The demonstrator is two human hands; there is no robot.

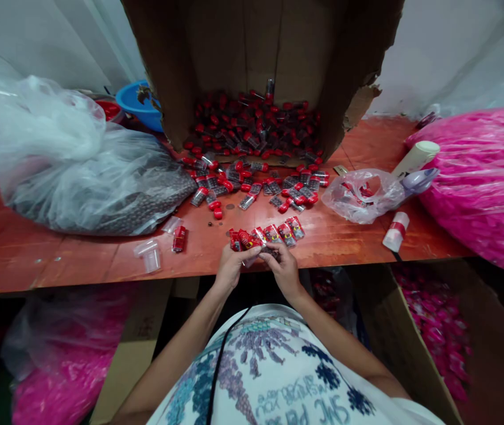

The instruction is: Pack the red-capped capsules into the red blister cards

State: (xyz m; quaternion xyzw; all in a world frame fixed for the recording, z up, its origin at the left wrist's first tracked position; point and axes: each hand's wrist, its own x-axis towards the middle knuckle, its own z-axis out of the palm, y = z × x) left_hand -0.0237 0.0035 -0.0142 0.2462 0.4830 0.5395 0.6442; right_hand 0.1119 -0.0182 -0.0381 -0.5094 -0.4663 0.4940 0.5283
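Note:
My left hand [229, 267] and my right hand [285, 270] meet at the table's front edge, thumbs and fingers pinched together. Between them is a small see-through packet with dark contents [270, 251]; the fingers partly cover it, and its exact kind is unclear. Just beyond the fingertips lies a row of several red printed packets [273, 234]. Further back, many clear bottles with red caps and dark filling [234, 176] spill from a large cardboard box [349, 88] lying on its side. To the left are a red roll [179, 239] and empty clear tubes [150, 257].
A clear bag of dark beads [114, 183] stands left, near a blue basin [134, 100]. On the right are a small plastic bag [362, 198], a white-and-red roll [396, 231] and a large pink bag [482, 183]. An open carton [415, 348] sits below the table.

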